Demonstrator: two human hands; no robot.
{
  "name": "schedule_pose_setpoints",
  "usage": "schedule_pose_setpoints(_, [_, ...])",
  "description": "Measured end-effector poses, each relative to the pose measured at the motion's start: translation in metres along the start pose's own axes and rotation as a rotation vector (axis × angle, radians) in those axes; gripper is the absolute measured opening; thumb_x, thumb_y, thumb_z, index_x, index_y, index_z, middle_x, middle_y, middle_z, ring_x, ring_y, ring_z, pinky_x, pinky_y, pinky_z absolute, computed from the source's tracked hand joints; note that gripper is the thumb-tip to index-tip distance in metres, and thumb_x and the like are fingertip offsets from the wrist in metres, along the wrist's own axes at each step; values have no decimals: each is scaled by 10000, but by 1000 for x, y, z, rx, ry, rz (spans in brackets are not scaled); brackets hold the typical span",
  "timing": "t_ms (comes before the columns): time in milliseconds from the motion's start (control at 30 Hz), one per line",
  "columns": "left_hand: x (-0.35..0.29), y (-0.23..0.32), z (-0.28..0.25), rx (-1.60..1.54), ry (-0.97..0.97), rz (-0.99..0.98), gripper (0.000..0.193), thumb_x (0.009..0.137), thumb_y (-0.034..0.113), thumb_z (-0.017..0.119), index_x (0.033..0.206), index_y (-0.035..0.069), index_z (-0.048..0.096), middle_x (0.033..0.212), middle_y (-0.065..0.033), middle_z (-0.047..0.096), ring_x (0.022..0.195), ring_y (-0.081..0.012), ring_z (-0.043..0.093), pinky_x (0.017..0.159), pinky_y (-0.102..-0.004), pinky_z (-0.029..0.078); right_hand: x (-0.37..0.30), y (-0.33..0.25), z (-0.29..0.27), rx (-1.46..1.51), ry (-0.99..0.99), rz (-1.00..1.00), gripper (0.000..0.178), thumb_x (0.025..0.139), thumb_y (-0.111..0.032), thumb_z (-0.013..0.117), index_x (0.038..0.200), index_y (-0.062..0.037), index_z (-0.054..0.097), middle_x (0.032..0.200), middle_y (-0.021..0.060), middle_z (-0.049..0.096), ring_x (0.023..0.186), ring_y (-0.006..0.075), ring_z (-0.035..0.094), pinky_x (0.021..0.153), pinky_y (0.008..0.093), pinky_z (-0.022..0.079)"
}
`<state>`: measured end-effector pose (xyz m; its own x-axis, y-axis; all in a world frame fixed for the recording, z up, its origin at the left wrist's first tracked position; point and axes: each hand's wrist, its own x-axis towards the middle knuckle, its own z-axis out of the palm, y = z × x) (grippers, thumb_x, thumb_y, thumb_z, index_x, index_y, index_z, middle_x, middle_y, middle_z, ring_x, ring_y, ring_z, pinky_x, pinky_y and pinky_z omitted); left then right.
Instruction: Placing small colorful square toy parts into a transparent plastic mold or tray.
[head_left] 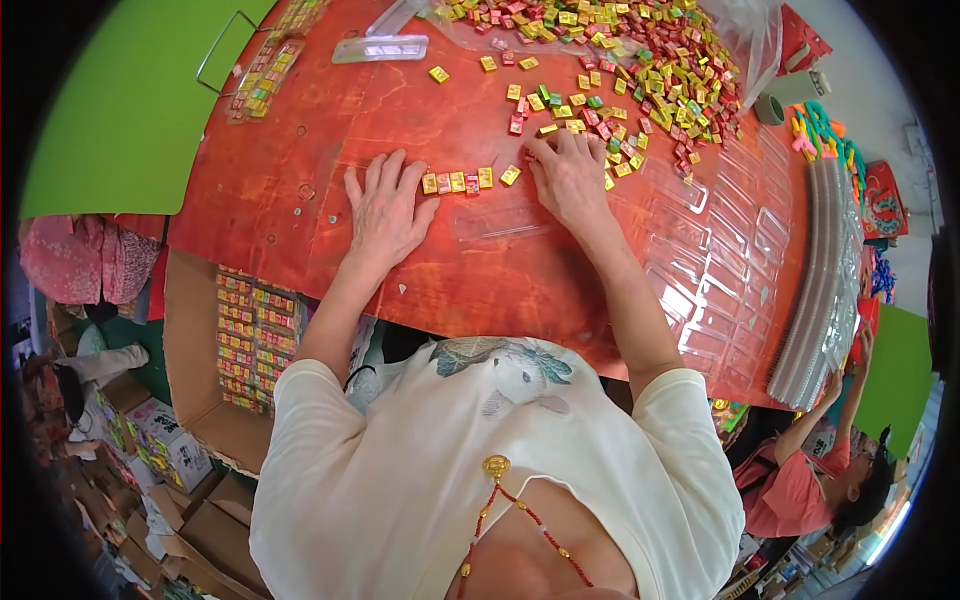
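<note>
Small candy-like boxes, yellow and red, stand in a short row [457, 182] on the red table in front of me. At the row's left end my left hand [388, 210] rests on the table, fingers spread, thumb beside the first box. One loose yellow box [510, 175] lies at the row's right end. Just right of it, my right hand [573, 185] reaches down with bent, parted fingers among loose boxes; a red bit shows by its fingertips, and whether they touch it is unclear. Below the row lies a clear plastic tray [500, 222].
A big heap of small boxes [690, 90] covers the far right. Clear blister trays [715, 260] and a nested tray stack [820, 290] lie at right. Filled packs [268, 80] sit far left; a carton [195, 340] of packs stands below. Another person [800, 485] works at right.
</note>
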<state>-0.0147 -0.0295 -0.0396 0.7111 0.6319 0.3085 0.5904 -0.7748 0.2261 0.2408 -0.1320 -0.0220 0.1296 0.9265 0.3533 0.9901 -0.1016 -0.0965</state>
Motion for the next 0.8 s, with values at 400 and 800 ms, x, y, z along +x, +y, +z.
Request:
schedule_pose_setpoints(400, [43, 30, 14, -28, -61, 255, 516, 838, 311, 718, 1323, 172, 607, 1191, -114, 535, 1162, -295, 491, 938, -488, 369, -16, -10, -1, 173, -57, -62, 272, 816, -137, 708, 1084, -129, 659, 1025, 49, 607, 985, 248, 588, 863, 408, 414])
schedule_pose_setpoints(800, [10, 41, -5, 24, -132, 52, 776, 876, 402, 677, 1518, 87, 375, 1542, -233, 333, 1394, -412, 348, 1075, -588, 278, -23, -19, -10, 301, -120, -15, 532, 802, -207, 751, 1287, -83, 570, 1136, 107, 586, 1073, 293, 574, 927, 445, 402])
